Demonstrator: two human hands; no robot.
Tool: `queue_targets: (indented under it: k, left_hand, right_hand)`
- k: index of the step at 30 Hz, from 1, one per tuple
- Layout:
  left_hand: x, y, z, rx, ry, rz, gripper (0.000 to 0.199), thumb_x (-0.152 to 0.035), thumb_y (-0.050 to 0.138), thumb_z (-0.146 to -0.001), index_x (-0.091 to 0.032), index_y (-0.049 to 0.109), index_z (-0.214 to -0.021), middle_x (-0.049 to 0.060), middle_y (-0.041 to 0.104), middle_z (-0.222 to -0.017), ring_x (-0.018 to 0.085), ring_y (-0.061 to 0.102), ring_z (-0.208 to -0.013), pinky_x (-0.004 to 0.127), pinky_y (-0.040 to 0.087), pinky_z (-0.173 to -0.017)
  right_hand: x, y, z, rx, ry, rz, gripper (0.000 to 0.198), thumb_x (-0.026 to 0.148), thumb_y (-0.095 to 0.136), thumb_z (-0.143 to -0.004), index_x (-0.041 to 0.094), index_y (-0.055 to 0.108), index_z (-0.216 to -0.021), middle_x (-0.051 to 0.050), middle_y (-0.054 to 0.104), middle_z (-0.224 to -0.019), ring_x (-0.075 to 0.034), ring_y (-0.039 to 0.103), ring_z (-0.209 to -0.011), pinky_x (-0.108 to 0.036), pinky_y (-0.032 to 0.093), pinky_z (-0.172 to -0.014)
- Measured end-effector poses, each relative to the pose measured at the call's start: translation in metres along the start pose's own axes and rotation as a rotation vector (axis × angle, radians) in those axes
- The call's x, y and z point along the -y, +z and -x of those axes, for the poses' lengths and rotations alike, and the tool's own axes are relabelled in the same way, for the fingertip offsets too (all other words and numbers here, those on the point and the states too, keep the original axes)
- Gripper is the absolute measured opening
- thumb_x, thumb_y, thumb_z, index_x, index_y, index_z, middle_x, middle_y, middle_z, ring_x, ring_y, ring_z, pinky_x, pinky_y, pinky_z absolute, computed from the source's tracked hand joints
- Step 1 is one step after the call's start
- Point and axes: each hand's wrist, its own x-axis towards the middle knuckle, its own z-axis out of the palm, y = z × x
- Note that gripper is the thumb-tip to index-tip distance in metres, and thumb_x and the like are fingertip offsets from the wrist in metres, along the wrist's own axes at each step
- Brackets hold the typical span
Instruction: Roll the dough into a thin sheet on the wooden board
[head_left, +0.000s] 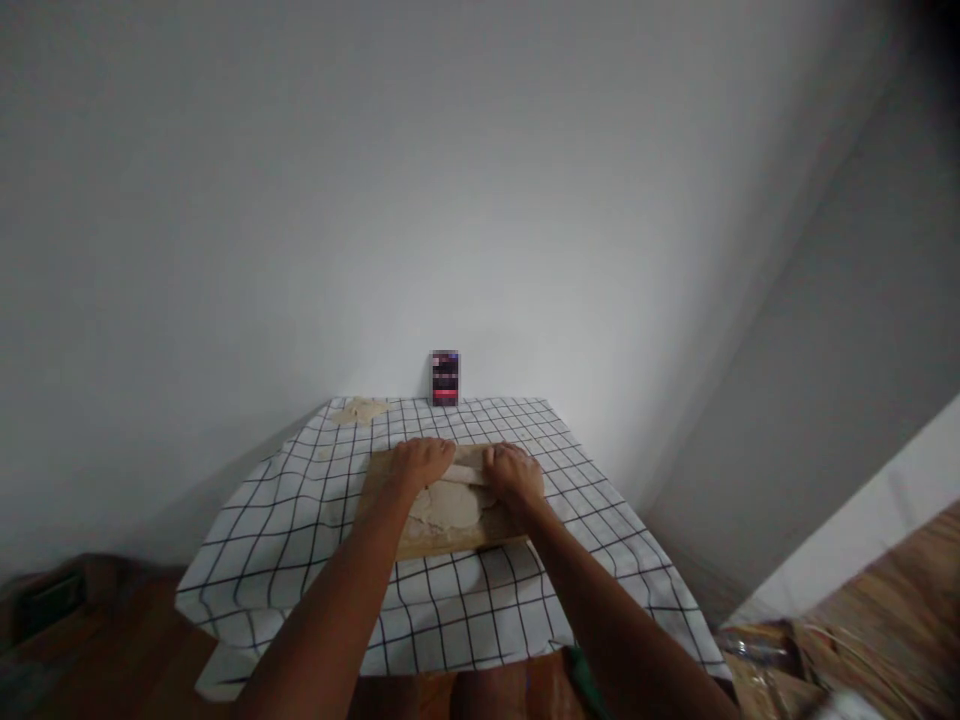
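A pale rolling pin [466,475] lies crosswise over a flattened sheet of dough [450,506] with ragged edges. My left hand [424,463] is closed over the pin's left part, and my right hand [514,470] is closed over its right part. Only the middle stretch of the pin shows between them; the ends are mostly hidden by my hands. Beneath the dough is a wooden board [435,547], dusted pale in places.
The board rests on a table with a white and black checked cloth [292,520]. Flattened pale dough or flour [360,410] lies at the far left corner. A phone [445,379] leans against the wall. At lower right, a cardboard box [776,665] stands on the floor.
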Motion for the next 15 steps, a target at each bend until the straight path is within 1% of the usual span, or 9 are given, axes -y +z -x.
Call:
queue_targets:
  k: [2,4,7,9,11,15]
  left_hand:
    - [0.0,-0.001,-0.017,0.013,-0.035,-0.022,0.048,-0.036,0.036,-0.111,-0.022,0.078,-0.13,0.017,0.079,-0.133,0.033,0.07,-0.131,0.047,0.052,-0.11]
    - [0.001,-0.002,-0.035,0.036,-0.088,0.002,0.055,-0.041,0.032,-0.111,-0.018,0.081,-0.124,0.019,0.08,-0.131,0.031,0.073,-0.125,0.042,0.055,-0.104]
    - [0.005,-0.002,-0.061,0.075,-0.101,0.063,0.063,-0.05,0.03,-0.11,-0.018,0.083,-0.118,0.018,0.082,-0.127,0.028,0.076,-0.12,0.037,0.056,-0.101]
    - [0.008,-0.001,-0.075,0.081,-0.09,0.085,0.066,-0.054,0.029,-0.109,-0.017,0.084,-0.113,0.019,0.084,-0.123,0.029,0.077,-0.118,0.037,0.056,-0.1]
    - [0.009,0.001,-0.087,0.059,-0.11,0.095,0.069,-0.056,0.028,-0.108,-0.016,0.084,-0.111,0.02,0.085,-0.118,0.031,0.078,-0.116,0.039,0.057,-0.1]
    - [0.011,0.006,-0.108,0.023,-0.138,0.08,0.066,-0.058,0.033,-0.108,-0.015,0.082,-0.116,0.019,0.085,-0.114,0.029,0.078,-0.115,0.036,0.057,-0.1]
  right_hand:
    - [-0.002,0.002,-0.015,0.029,0.023,0.002,0.046,0.033,0.034,-0.115,0.019,0.078,-0.12,-0.017,0.078,-0.131,-0.028,0.072,-0.124,-0.039,0.053,-0.101]
    - [-0.004,0.003,-0.03,0.075,0.065,-0.006,0.047,0.036,0.035,-0.114,0.019,0.078,-0.122,-0.018,0.078,-0.13,-0.03,0.074,-0.121,-0.041,0.054,-0.1]
    - [-0.007,0.007,-0.052,0.126,0.107,-0.037,0.048,0.039,0.038,-0.112,0.017,0.079,-0.125,-0.019,0.078,-0.131,-0.032,0.074,-0.121,-0.042,0.055,-0.1]
    - [-0.01,0.011,-0.065,0.132,0.113,-0.057,0.047,0.039,0.041,-0.11,0.016,0.079,-0.125,-0.019,0.078,-0.13,-0.033,0.074,-0.122,-0.043,0.055,-0.101]
    - [-0.013,0.015,-0.077,0.124,0.11,-0.064,0.046,0.039,0.042,-0.109,0.015,0.078,-0.125,-0.02,0.078,-0.129,-0.033,0.074,-0.122,-0.044,0.055,-0.102]
    - [-0.017,0.022,-0.097,0.125,0.113,-0.032,0.045,0.038,0.046,-0.108,0.014,0.077,-0.127,-0.022,0.077,-0.132,-0.034,0.074,-0.123,-0.042,0.056,-0.099]
